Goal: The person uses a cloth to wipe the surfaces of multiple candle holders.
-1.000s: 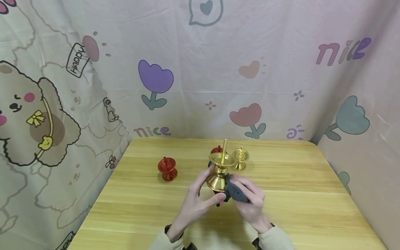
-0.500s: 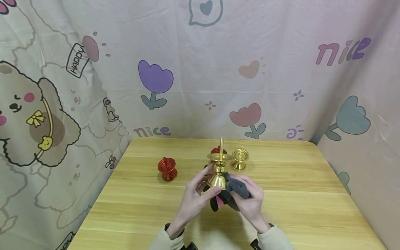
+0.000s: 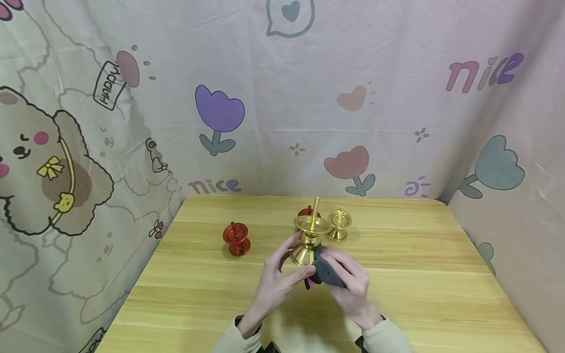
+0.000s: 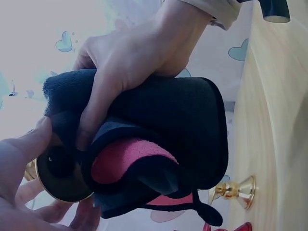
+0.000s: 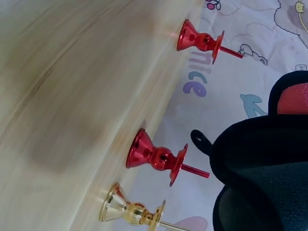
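Holding a gold candlestick (image 3: 310, 239) up off the desk (image 3: 419, 274) near its middle, the left hand (image 3: 275, 284) has its fingers curled about the flared base, thumb and fingertips on the rim, while the right hand (image 3: 353, 287) grips a dark cloth (image 3: 328, 270) with a pink inner side and presses it against the same base; from the left wrist view the right hand's fingers (image 4: 96, 106) wrap over the folded cloth (image 4: 183, 130) and the round underside of the base (image 4: 60, 175) shows beside it. Polished metal like this looks stiff and fairly light but slippery, so I judge the waist of the stem and the base rim to be the safest hold; the thin spike on top seems the part likeliest to bend or poke. The cloth is soft and bunches easily. Just behind the held piece stand a smaller gold candlestick (image 3: 339, 224) and a red one (image 3: 306, 213) mostly hidden by it, close enough to be knocked; another red candlestick (image 3: 237, 239) stands apart to the left. Open desk lies to the right and toward the person, with a printed curtain (image 3: 282, 98) closing the back and sides
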Demonstrator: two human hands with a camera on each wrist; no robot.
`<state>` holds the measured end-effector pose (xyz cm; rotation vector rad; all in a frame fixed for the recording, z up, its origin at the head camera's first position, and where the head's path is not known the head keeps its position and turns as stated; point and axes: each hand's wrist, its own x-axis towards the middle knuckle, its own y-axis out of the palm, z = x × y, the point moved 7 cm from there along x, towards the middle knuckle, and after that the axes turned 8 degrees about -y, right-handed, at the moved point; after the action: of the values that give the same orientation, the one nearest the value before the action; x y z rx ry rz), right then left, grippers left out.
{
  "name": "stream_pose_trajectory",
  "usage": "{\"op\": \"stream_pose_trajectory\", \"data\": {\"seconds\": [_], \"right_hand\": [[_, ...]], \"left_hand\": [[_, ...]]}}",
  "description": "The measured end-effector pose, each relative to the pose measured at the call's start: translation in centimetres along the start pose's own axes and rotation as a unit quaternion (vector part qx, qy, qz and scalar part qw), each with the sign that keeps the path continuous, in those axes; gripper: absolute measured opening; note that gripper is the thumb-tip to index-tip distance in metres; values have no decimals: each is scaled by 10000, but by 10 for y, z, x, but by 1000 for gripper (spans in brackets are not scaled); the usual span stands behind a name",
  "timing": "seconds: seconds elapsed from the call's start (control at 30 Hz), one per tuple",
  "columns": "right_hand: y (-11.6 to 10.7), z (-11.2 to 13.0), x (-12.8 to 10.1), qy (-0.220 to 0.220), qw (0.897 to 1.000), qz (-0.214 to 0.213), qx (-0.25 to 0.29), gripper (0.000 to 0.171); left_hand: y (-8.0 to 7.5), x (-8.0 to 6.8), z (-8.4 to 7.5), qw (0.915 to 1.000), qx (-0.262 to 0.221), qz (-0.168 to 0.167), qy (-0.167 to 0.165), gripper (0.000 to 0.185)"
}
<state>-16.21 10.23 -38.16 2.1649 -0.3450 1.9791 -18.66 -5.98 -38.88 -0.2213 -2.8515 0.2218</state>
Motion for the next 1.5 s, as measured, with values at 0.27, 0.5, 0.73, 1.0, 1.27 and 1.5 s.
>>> {"op": "stream_pose_trajectory", "data": {"seconds": [0.27,0.5,0.73,1.0,1.27,1.5], "right_hand": [[-3,-16,-13,1536,9805,-489,1122,19],[0,0,2,93,9995,-34,312,14],[-2,-7,-2,624,9942,-252,841,15],[0,-5,2,459,9972,-117,580,12],[2,4,11,-81,9985,65,537,15],[-1,-21,-17,1809,9721,-61,1495,45]], "left_hand": [[4,0,4,9953,-748,569,-219,70],[4,0,6,9957,-689,523,-326,73],[-1,0,3,9960,-674,579,-45,72],[2,-1,3,9979,-90,635,-38,72],[-2,-1,2,9972,-381,617,154,73],[-2,0,3,9942,-609,891,-25,73]]}}
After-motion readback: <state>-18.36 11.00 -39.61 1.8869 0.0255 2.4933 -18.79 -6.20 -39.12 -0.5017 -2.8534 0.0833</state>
